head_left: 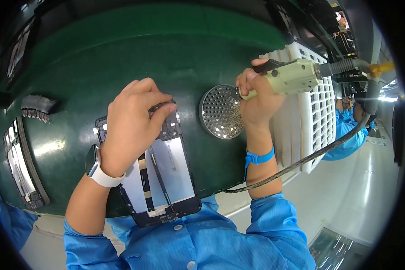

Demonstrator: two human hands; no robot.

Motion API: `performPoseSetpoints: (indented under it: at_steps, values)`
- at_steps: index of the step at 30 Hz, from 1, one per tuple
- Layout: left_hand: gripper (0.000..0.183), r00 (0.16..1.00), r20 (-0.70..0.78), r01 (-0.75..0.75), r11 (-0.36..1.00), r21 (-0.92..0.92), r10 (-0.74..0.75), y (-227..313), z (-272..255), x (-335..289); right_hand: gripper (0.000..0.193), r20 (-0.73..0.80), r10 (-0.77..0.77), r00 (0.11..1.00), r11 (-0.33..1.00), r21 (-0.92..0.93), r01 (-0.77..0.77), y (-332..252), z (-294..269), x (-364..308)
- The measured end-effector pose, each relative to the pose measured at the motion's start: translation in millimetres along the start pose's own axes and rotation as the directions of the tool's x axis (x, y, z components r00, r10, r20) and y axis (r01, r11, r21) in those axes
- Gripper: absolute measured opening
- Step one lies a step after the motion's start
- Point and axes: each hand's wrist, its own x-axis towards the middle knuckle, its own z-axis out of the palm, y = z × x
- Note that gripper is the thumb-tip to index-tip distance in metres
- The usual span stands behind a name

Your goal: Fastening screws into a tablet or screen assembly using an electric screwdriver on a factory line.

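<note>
An opened tablet [173,162] with a black frame, pale inner panels and dark ribbon cables lies in front of me at the table's near edge. My left hand [137,121] is over its far end, thumb and forefinger pinched on a small dark part [155,107] there. Fingers and thumb hide most of that part. My right hand [261,96] is wrapped round a pale green power screwdriver [292,76] with a black lever. The tool's front end is at the right rim of a round metal dish [213,105] with a dimpled floor, where many tiny screws [231,119] are gathered on the right.
White grid trays [317,121] are stacked at the right. A cable [301,159] loops from the screwdriver past my right forearm. On the green table [184,58] at left lie a bundle of small dark strips [38,107] and another opened device [21,164]. A person in blue [346,135] is beyond the trays.
</note>
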Motion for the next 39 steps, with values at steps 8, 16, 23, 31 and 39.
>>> performPoseSetpoints:
  at_steps: [8,16,23,31,39]
  values:
    - [0.018,1.000,-0.006,-0.003,1.000,-0.021,0.003,-1.0,1.1,-0.6,0.021,0.016,0.017,1.000,0.999,-0.029,-0.016,-1.3,0.9,-0.6]
    - [0.011,0.999,0.050,0.008,0.986,-0.164,0.000,-14.0,1.8,6.7,0.023,-0.004,-0.087,0.996,0.991,0.104,0.087,-29.5,11.3,2.5]
    - [0.007,1.000,0.009,0.025,0.984,-0.176,-0.024,-19.6,-2.8,3.2,0.025,0.215,0.083,0.973,0.960,0.244,-0.136,-34.7,81.2,-23.7]
    - [0.006,1.000,-0.017,0.020,0.991,-0.133,-0.022,-15.6,-3.5,2.7,0.026,0.265,0.127,0.956,0.990,0.018,-0.137,-21.0,94.7,-32.7]
    - [0.007,0.998,-0.008,0.057,0.990,-0.126,-0.059,-18.1,-3.5,1.6,0.025,0.292,0.144,0.946,0.988,0.008,-0.153,-16.7,97.2,-34.3]
